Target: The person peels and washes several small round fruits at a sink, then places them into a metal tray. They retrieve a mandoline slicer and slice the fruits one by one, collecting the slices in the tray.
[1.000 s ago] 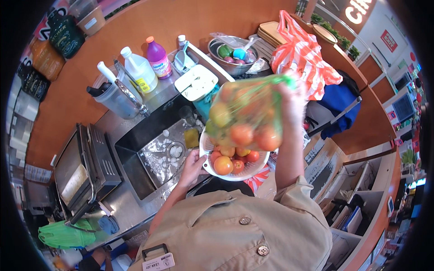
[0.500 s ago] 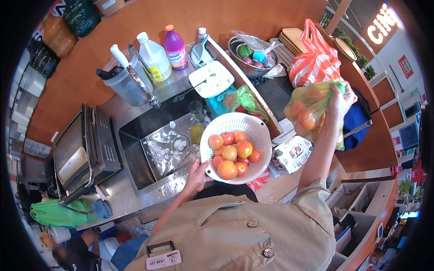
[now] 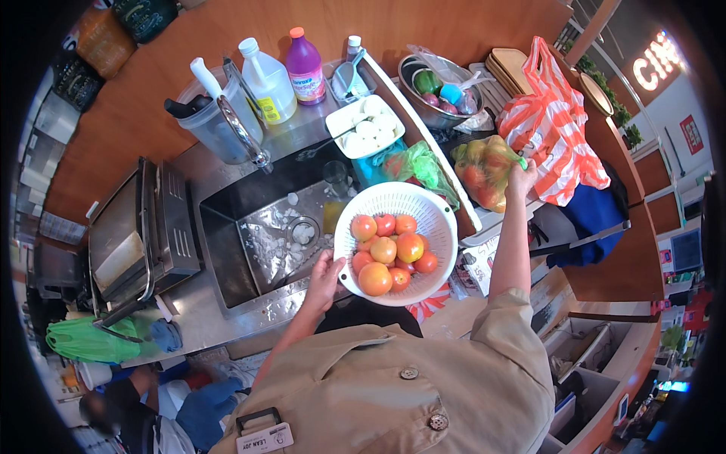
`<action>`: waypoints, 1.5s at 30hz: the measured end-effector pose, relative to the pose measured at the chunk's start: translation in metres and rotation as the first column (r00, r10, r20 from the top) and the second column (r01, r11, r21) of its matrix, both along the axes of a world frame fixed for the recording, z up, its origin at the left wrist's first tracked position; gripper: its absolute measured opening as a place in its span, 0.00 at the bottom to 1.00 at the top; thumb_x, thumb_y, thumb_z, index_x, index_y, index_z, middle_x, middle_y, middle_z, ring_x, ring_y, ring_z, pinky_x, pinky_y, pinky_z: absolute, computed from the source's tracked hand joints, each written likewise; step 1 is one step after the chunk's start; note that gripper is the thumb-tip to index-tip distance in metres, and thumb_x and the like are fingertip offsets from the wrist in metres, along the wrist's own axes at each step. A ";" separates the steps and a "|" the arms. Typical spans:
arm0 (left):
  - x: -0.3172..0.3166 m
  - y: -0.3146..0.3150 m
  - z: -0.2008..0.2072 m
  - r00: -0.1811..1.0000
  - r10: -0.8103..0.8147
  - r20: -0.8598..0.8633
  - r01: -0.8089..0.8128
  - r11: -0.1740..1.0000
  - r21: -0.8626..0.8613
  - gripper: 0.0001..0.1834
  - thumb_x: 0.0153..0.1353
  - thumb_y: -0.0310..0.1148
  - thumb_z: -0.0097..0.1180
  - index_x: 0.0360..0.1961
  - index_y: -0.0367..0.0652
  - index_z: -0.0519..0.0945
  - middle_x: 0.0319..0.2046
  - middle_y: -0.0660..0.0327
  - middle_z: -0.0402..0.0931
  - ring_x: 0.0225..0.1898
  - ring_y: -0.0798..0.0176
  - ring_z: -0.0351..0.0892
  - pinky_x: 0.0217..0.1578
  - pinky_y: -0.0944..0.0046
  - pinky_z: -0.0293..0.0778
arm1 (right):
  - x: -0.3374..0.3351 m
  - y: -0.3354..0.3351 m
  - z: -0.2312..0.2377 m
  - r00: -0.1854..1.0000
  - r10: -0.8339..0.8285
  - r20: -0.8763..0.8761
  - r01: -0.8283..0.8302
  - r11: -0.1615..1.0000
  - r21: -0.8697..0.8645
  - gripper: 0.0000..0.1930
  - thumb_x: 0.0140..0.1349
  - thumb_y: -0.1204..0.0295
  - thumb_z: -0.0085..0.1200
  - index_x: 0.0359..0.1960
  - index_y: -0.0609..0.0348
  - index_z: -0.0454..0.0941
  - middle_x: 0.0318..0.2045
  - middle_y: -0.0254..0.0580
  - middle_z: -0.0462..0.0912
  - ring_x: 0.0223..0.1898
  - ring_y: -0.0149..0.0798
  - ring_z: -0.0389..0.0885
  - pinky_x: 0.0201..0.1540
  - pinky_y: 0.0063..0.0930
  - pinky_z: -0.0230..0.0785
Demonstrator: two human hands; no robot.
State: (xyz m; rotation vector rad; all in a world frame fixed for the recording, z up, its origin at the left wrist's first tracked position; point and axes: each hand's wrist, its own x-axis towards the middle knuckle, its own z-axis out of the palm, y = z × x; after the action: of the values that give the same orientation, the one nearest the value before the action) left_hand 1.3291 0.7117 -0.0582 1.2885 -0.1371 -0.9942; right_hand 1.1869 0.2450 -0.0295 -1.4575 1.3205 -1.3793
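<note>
My left hand [image 3: 325, 281] grips the rim of a white plastic colander [image 3: 435, 227], held just over the sink's right front corner. Inside it lie several red and orange tomatoes [image 3: 383, 249]. Out to the right, my right hand [image 3: 523, 175] is closed on the gathered green top of a thin plastic bag [image 3: 484, 170]. Tomatoes show through the bag, which rests on or just above the counter beside the sink divider; contact is hard to tell. A red-and-white striped plastic bag [image 3: 548, 125] stands right beside that hand.
The steel sink [image 3: 261, 257] holds whitish scraps and a glass. Behind it are a white tub of pale pieces [image 3: 389, 130], bottles [image 3: 305, 72] and a utensil container [image 3: 227, 140]. A metal bowl of vegetables [image 3: 423, 94] sits back right; a grill press [image 3: 144, 234] stands left. Another person [image 3: 128, 408] is lower left.
My right hand has brought the tomato bag down and to the left, from in front of the striped bag to the counter. The colander stays nearly in place in my left hand.
</note>
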 end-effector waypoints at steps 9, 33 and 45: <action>0.023 -0.018 0.067 0.616 -0.007 0.787 -0.131 0.985 0.111 0.21 0.56 0.25 0.56 0.51 0.43 0.68 0.44 0.58 0.69 0.42 0.64 0.72 0.41 0.65 0.71 | -0.009 0.066 0.063 0.534 0.067 -0.843 -0.489 0.838 -0.243 0.29 0.50 0.72 0.61 0.55 0.58 0.65 0.43 0.56 0.74 0.42 0.49 0.77 0.45 0.37 0.71; 0.049 -0.080 0.070 -0.213 -0.588 0.780 0.251 0.738 0.626 0.23 0.46 0.22 0.55 0.48 0.47 0.78 0.51 0.52 0.69 0.54 0.50 0.66 0.55 0.57 0.66 | 0.009 0.202 0.089 0.060 0.851 -0.522 -0.905 0.267 0.332 0.22 0.51 0.67 0.59 0.50 0.58 0.75 0.37 0.57 0.80 0.41 0.54 0.79 0.48 0.37 0.69; 0.053 -0.087 0.071 0.158 -0.319 0.935 0.315 0.913 0.258 0.16 0.51 0.25 0.58 0.42 0.50 0.84 0.47 0.57 0.76 0.46 0.54 0.72 0.51 0.59 0.68 | 0.009 0.202 0.079 0.230 0.786 -0.574 -0.911 0.381 0.157 0.12 0.55 0.76 0.54 0.41 0.63 0.80 0.41 0.53 0.81 0.44 0.48 0.80 0.48 0.35 0.70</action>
State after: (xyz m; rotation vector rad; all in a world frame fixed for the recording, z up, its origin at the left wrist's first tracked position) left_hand 1.3820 0.6242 0.0131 1.7754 -1.4901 -0.3223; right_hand 1.1958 0.4466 0.0495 -2.3577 0.3581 -0.2735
